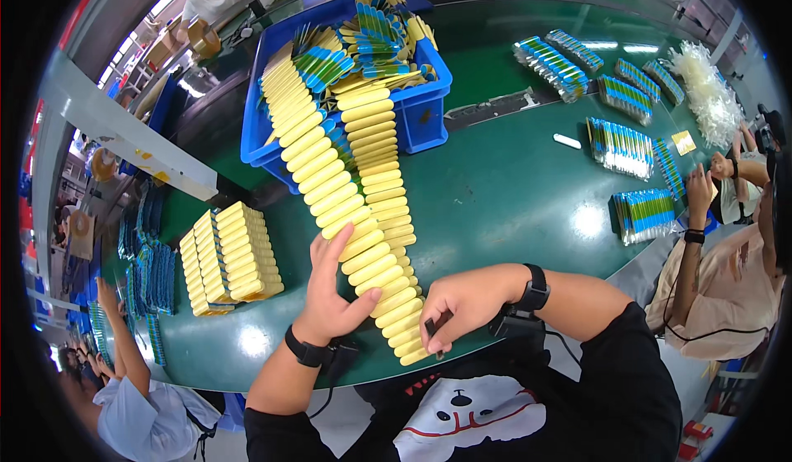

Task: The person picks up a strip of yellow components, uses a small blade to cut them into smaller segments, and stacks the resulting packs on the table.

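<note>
near the table's front edge, left hand [330,297] flat and unclenched on the long yellow pack row [363,214], pinning it steady. right hand [462,304] pinching a small dark tool [435,330] at the row's near end. trails far back into the blue crate [421,115].

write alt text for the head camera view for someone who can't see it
A person's left hand rests on two long overlapping rows of yellow packets spilling from a blue crate onto a green table, while the right hand pinches a small dark object.
</note>
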A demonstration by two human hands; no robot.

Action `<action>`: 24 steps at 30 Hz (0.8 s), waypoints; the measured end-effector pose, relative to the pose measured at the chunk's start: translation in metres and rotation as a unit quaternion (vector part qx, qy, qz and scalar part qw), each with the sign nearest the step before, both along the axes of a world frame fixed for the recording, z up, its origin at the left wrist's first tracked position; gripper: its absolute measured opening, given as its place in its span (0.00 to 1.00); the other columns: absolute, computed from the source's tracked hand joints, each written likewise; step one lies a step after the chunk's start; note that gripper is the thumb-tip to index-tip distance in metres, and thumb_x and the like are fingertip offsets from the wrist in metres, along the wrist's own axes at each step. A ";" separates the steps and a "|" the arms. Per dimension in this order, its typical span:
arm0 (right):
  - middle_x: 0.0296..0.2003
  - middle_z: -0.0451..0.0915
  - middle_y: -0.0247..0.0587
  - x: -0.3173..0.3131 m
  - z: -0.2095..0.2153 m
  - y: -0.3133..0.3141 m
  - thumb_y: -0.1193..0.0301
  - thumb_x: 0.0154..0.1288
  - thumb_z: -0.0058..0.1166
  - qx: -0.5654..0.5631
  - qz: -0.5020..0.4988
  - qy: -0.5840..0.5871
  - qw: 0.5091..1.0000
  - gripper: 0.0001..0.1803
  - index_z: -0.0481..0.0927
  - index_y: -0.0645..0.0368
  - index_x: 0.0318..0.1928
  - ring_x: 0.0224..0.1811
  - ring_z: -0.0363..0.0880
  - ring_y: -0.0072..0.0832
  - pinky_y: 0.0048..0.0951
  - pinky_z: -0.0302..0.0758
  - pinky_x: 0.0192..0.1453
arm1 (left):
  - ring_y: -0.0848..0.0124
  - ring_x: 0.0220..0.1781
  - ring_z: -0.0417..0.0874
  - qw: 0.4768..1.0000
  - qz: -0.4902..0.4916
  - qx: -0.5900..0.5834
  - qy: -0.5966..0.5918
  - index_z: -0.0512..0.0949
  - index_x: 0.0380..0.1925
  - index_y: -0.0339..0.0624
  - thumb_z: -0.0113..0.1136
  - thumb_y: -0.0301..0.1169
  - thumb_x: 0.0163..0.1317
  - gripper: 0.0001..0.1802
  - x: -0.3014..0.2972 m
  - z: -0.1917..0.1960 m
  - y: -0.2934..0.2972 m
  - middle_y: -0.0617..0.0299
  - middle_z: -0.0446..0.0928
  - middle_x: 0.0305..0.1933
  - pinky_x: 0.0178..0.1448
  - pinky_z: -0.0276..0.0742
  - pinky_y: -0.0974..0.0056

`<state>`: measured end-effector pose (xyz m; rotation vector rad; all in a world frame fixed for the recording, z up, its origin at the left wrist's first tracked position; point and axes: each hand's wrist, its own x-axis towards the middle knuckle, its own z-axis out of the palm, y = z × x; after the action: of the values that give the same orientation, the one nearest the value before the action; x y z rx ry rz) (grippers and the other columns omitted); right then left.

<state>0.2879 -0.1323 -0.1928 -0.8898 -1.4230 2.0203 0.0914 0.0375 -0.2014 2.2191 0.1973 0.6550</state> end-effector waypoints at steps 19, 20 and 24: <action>0.33 0.86 0.32 0.010 -0.001 0.011 0.65 0.73 0.58 -0.039 0.142 -0.114 0.983 0.11 0.85 0.60 0.43 0.29 0.84 0.18 0.22 0.76 0.31 | 0.45 0.76 0.58 0.968 0.018 0.094 0.230 0.71 0.68 0.50 0.77 0.46 0.48 0.45 0.008 -0.003 0.001 0.48 0.70 0.69 0.78 0.47 0.46; 0.33 0.86 0.32 0.012 -0.001 0.011 0.65 0.73 0.58 -0.040 0.143 -0.114 0.982 0.11 0.85 0.60 0.43 0.29 0.84 0.18 0.22 0.76 0.31 | 0.45 0.76 0.58 0.969 0.019 0.093 0.230 0.71 0.68 0.50 0.77 0.46 0.48 0.45 0.007 -0.003 0.002 0.48 0.70 0.69 0.78 0.47 0.46; 0.35 0.82 0.32 0.018 -0.016 0.021 0.68 0.71 0.60 0.136 -0.343 -0.075 0.926 0.09 0.87 0.59 0.45 0.34 0.81 0.19 0.21 0.76 0.37 | 0.46 0.75 0.58 0.971 0.020 0.076 0.226 0.68 0.70 0.50 0.77 0.46 0.47 0.48 0.008 -0.003 0.002 0.49 0.70 0.68 0.78 0.49 0.46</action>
<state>0.3061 -0.1112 -0.2084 -1.2226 -1.1939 1.2259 0.0994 0.0395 -0.2044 2.4948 0.4358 0.1785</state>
